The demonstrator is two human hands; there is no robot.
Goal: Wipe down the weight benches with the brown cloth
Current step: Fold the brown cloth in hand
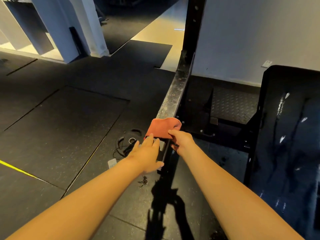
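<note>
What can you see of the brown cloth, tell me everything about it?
The brown cloth looks reddish-orange in this light. It is a small soft fabric rag, bunched rather than spread flat. It lies draped over the near end of a scuffed black metal beam. The right hand pinches its near right edge, with a bit of cloth hanging below the fingers. The left hand, fingers straight, reaches its near left edge; whether it touches cannot be told.
</note>
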